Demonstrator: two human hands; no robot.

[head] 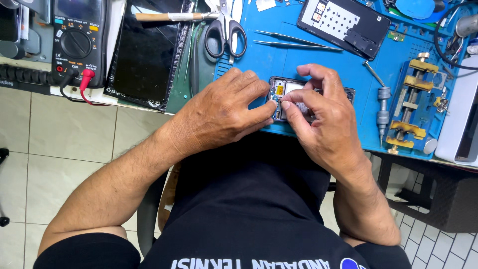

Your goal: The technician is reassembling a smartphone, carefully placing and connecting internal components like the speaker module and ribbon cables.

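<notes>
An opened phone (pixel 289 94) is pinched at the blue mat's (pixel 279 55) near edge by the left hand (pixel 224 112) and right hand (pixel 323 117), fingers curled closed on it; tweezers (pixel 294 42) lie beyond.

Both hands cover most of the opened phone (pixel 291 89); its small parts are unreadable. The white device (pixel 463 124) at right is cut off.

Scissors (pixel 226 32), tweezers (pixel 296 41), a screwdriver (pixel 382 107) and a multimeter (pixel 75 40) lie about.
</notes>
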